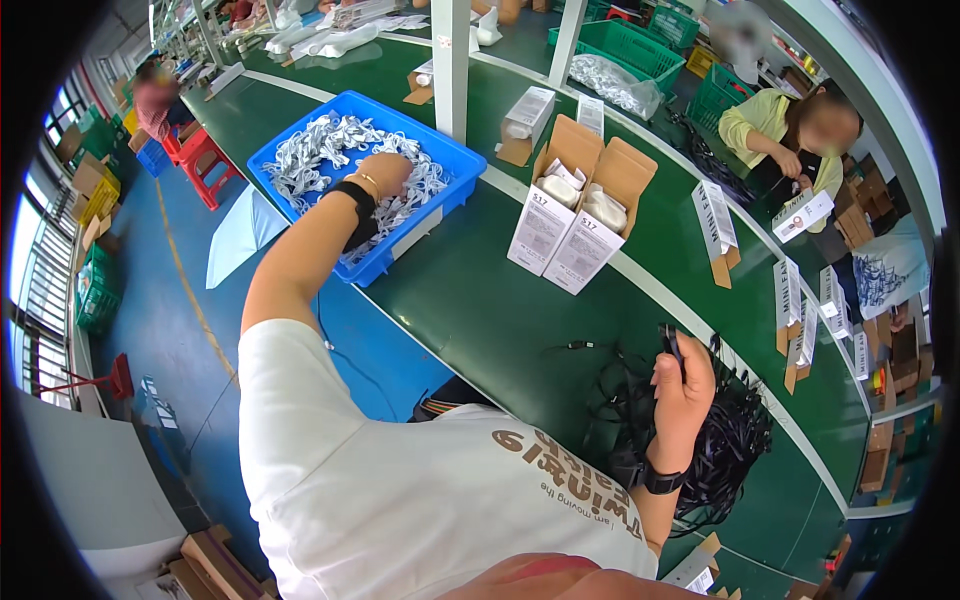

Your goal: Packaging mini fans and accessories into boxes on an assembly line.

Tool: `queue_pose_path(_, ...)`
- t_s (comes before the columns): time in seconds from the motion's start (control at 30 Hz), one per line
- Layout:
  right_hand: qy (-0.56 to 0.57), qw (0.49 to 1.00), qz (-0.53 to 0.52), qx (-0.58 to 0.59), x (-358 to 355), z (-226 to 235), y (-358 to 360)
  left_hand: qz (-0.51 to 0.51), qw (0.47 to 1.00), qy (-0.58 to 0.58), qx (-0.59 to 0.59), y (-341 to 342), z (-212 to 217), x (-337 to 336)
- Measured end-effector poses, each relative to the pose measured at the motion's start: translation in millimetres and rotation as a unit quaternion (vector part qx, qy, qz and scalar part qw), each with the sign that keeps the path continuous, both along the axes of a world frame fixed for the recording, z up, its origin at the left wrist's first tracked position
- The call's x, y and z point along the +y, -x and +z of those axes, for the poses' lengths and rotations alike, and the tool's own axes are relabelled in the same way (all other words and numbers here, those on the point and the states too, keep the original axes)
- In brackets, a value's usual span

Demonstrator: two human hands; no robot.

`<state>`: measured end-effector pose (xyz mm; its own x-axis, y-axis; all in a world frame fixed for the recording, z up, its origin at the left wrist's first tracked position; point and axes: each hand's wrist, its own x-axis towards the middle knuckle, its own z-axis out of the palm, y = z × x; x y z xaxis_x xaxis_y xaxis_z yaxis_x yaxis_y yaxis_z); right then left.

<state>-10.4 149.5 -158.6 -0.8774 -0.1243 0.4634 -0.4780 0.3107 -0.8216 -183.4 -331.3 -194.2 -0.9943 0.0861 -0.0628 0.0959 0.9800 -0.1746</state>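
Note:
My left arm stretches to a blue plastic tray (455,205) heaped with bundled white cords (320,150). My left hand (385,175) is down among those cords; its fingers are turned away and hidden. On the right, my right hand (685,380) is raised and closed around a black cable (671,343), its end sticking up past the thumb. Below and behind that hand lies a big tangled pile of black cables (735,440) on the green table. Between the hands two white cartons (562,240) stand upright with flaps open, white wrapped items (604,208) inside.
More white cartons lie or stand along the green table (480,340), one (527,122) beyond the open pair. A white post (450,70) rises behind the tray. Across the table a person (790,145) handles small parts. Green crates (620,50) stand behind; a red stool (205,165) is left.

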Motion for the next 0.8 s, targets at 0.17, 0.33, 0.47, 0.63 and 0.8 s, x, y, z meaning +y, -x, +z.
queue_pose_path(0.17, 0.020, 0.998, 0.013, -0.051, -6.7, 1.3, -0.5, 0.045, 0.998, 0.011, 0.039, -0.1, -1.7, -8.5)
queue_pose_path(0.33, -0.007, 0.997, 0.068, -0.046, -6.2, -10.1, 5.9, 0.065, 0.972, -0.133, 0.184, -12.3, 21.3, -14.4)
queue_pose_path(0.47, 0.021, 0.992, 0.054, -0.115, -18.9, -12.0, 5.9, 0.058, 0.939, -0.140, 0.308, -42.7, 42.2, 16.1)
queue_pose_path(0.63, 0.098, 0.980, 0.042, -0.166, -32.4, -13.4, 15.0, -0.083, 0.787, -0.604, 0.092, -93.4, 71.9, 123.4)
queue_pose_path(0.8, 0.183, 0.968, 0.050, -0.165, -47.0, -11.9, 23.0, -0.222, 0.673, -0.704, -0.047, -130.2, 58.4, 219.7)
